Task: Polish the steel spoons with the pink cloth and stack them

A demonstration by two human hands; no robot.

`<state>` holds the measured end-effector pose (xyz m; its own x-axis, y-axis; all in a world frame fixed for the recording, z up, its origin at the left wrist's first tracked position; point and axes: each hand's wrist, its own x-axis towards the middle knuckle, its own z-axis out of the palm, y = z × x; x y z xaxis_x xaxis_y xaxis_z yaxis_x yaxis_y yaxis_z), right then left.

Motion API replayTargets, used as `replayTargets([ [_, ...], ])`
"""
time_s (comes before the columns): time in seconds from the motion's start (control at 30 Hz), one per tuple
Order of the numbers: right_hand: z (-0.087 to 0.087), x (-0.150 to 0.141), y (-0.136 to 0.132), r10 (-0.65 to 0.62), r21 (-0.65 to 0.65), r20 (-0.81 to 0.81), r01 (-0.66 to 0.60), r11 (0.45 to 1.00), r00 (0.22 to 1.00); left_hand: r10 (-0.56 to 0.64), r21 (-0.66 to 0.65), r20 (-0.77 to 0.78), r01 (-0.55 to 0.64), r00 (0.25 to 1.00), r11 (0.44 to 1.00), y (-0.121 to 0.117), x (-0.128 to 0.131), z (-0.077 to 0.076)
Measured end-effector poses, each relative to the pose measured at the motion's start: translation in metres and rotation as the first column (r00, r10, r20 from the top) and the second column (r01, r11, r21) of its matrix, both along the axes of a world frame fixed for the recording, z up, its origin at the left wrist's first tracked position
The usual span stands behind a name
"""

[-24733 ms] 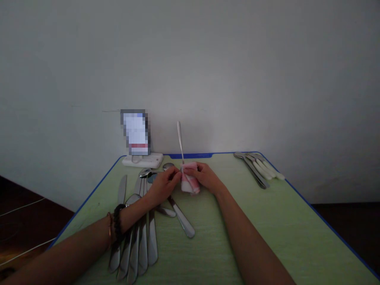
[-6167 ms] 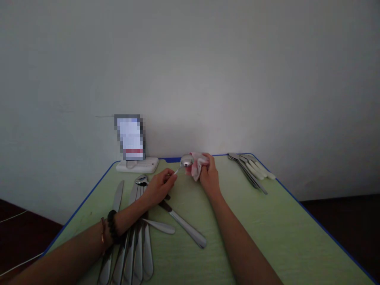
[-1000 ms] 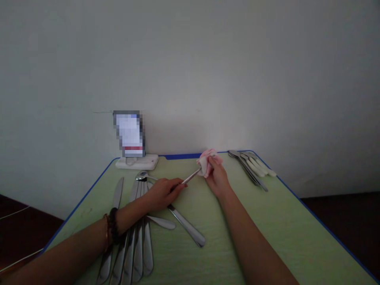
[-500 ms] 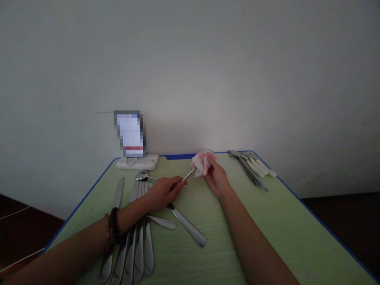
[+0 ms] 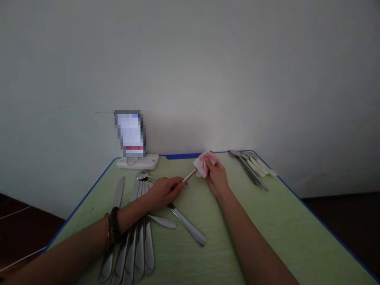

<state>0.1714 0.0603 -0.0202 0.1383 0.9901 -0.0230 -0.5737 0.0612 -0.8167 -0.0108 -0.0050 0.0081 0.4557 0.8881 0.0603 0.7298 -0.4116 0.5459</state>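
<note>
My left hand point(image 5: 166, 192) is closed around the thin metal handle of a piece of cutlery point(image 5: 189, 175). Its far end is wrapped in a pink and white cloth point(image 5: 202, 164), so I cannot tell its kind. Pinching that cloth around it is my right hand point(image 5: 217, 176). Beneath my left wrist lie several table knives point(image 5: 149, 249), handles toward me. A small spoon point(image 5: 143, 174) rests across their blades, and a larger handle point(image 5: 190, 227) slants out from under my left hand.
At the far right of the green table point(image 5: 267, 233) lie several metal spoons point(image 5: 247, 170) beside cutlery with white handles point(image 5: 259, 166). A blurred phone point(image 5: 130, 134) stands on a white base point(image 5: 138, 162) at the back left, before the wall point(image 5: 190, 71).
My right hand and the cloth have shifted slightly right along the cutlery, baring a little more of the handle. My left hand is nearly still.
</note>
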Motion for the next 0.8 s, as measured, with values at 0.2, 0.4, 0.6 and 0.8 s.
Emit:
replayTargets([
  [0.2,-0.004,-0.001,0.002,-0.206,0.083,0.032,0.202,0.976,0.978,-0.012,0.008,-0.031,0.013,0.999,1.000,-0.001,0.000,0.002],
  [0.4,0.007,0.004,-0.003,0.065,0.007,-0.034,-0.065,0.998,0.997,-0.021,0.009,-0.029,0.021,0.999,1.000,0.001,-0.001,-0.001],
  [0.6,0.011,0.008,-0.009,0.316,-0.056,-0.009,-0.316,0.947,0.949,-0.031,0.001,-0.013,0.031,0.999,1.000,0.000,-0.001,-0.001],
  [0.8,0.007,0.002,-0.003,0.067,-0.014,-0.121,-0.070,0.997,0.990,-0.017,0.007,0.005,0.017,1.000,1.000,-0.002,0.000,0.001],
])
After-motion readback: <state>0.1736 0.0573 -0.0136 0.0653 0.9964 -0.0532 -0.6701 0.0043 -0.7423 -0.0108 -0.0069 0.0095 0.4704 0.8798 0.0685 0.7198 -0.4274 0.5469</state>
